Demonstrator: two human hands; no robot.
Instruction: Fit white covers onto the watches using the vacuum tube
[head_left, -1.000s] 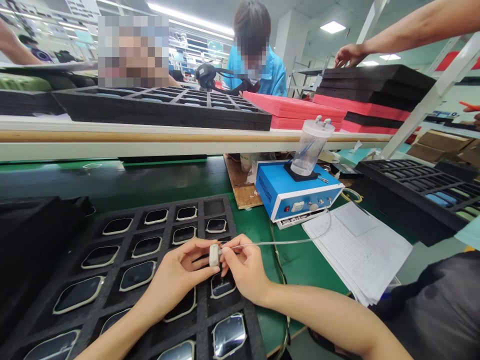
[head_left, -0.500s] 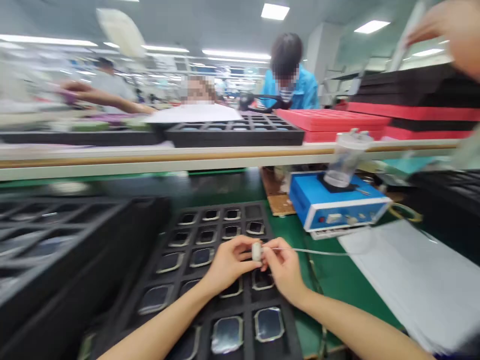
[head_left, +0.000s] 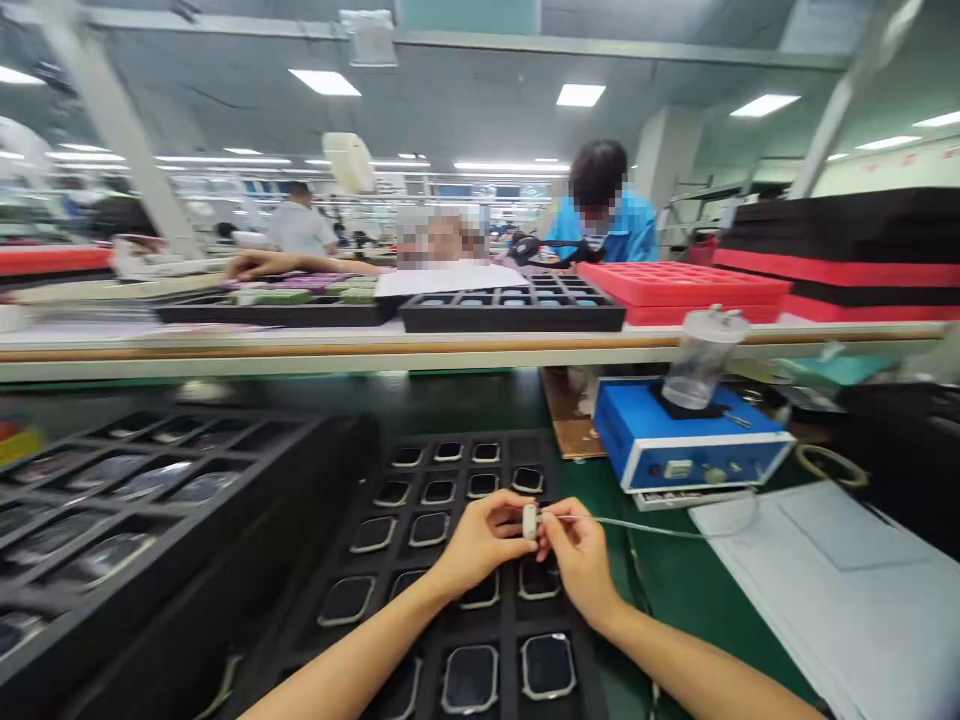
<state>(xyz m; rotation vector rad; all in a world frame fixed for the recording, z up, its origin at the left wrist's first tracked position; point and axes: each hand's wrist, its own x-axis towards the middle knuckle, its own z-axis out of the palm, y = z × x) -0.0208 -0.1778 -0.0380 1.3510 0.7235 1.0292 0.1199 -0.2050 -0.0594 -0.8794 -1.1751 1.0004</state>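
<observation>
Over the black foam tray [head_left: 514, 600], my left hand [head_left: 480, 545] pinches a small pale smartwatch case [head_left: 530, 521], seen nearly edge-on. My right hand [head_left: 581, 560] is closed on the end of a thin pale tube [head_left: 645, 527], held against the right side of the case. The fingers hide the exact point of contact. Below both hands, the tray's compartments hold several square smartwatches [head_left: 470, 680] with dark faces and light rims.
Another black tray [head_left: 225, 510] of watches stands at left. Right of my hands are a blue box [head_left: 690, 435] carrying a clear jar [head_left: 705, 360] and white sheets [head_left: 840, 560]. A shelf [head_left: 337, 358] with trays crosses ahead. Two people [head_left: 600, 215] face me beyond it.
The camera view has tilted up, so things sit lower in the picture. Another person's hand at upper right has gone from view. My hands keep the same hold on the case and tube.
</observation>
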